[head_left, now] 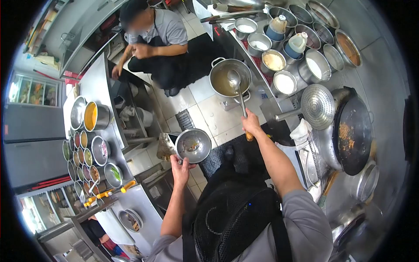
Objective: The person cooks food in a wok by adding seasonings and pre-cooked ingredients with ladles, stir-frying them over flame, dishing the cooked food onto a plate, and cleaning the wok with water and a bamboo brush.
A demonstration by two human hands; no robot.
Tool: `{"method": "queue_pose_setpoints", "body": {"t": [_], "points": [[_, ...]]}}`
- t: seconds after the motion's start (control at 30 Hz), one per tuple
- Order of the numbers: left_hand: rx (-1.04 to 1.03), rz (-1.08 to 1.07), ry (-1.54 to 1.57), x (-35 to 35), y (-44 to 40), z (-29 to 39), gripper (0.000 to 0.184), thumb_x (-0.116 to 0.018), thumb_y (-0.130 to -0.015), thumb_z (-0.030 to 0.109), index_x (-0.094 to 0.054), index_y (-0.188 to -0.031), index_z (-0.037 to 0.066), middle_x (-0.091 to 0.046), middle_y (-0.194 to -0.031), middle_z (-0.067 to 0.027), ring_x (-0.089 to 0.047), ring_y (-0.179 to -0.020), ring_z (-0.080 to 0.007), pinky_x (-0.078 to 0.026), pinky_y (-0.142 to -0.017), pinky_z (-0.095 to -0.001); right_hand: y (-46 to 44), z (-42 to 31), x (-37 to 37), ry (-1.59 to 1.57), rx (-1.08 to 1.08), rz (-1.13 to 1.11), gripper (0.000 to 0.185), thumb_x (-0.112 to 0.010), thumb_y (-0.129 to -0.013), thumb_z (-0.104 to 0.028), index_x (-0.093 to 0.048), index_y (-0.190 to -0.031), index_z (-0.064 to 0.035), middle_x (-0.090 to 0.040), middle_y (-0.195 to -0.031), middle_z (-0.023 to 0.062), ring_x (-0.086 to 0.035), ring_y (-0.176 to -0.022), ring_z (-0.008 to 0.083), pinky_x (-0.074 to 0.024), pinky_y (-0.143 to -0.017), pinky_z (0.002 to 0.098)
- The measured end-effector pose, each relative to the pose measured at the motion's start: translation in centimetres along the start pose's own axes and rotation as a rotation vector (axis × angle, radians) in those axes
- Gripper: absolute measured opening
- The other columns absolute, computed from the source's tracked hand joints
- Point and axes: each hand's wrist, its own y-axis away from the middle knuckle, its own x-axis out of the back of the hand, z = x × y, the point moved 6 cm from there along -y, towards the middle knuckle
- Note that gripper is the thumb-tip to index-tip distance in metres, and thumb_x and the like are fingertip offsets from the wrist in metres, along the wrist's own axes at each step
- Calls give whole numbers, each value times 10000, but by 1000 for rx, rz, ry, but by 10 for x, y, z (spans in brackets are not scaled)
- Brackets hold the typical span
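Note:
My left hand (pixel 181 167) grips the rim of a round metal bowl (pixel 200 153), with small bits of food in its bottom. My right hand (pixel 252 122) is closed around a long-handled ladle (pixel 241 101) with a wooden grip end. The ladle's round head is over or in a two-handled metal pot (pixel 218 89) of yellowish liquid; I cannot tell how deep it sits. The pot is ahead of me, and the bowl is nearer and to its left.
A person (pixel 161 48) crouches at an open under-counter cabinet ahead left. A dark wok (pixel 355 135) with browned bits and a perforated strainer (pixel 317 107) are on the right. Several seasoning containers (pixel 273 61) line the right counter. Ingredient tins (pixel 85 142) crowd the left counter.

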Motion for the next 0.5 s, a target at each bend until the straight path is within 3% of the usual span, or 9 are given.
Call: {"method": "queue_pose_setpoints", "body": {"t": [0.13,0.2,0.5], "points": [[-33,-13,5,-1,-9,1,248,-576,-1016,51,-355,-1124,29,-452,-1106,-105,-650,-869,-192,-686,-681,-367,-7,10,-7,-285,-78,-79,736,-643,-994,-144,-290,-1630,-39,-642,-748,78,-595,-503,167,-501,-457,354],[-56,-8,23,-7,-9,7,248,-574,-1013,46,-350,-1118,27,-446,-1108,-108,-647,-869,-200,-686,-679,-373,2,16,-10,-882,-204,-205,774,-675,-986,-132,-274,-1645,-78,-602,-714,52,-561,-477,157,-481,-449,348],[-80,1,48,-35,-21,11,248,-589,-1011,51,-368,-1121,41,-480,-1101,-102,-634,-888,-202,-680,-689,-382,73,4,25,-959,-61,-250,770,-678,-1016,-158,-256,-1659,-134,-567,-703,25,-536,-472,131,-453,-418,323]]}}
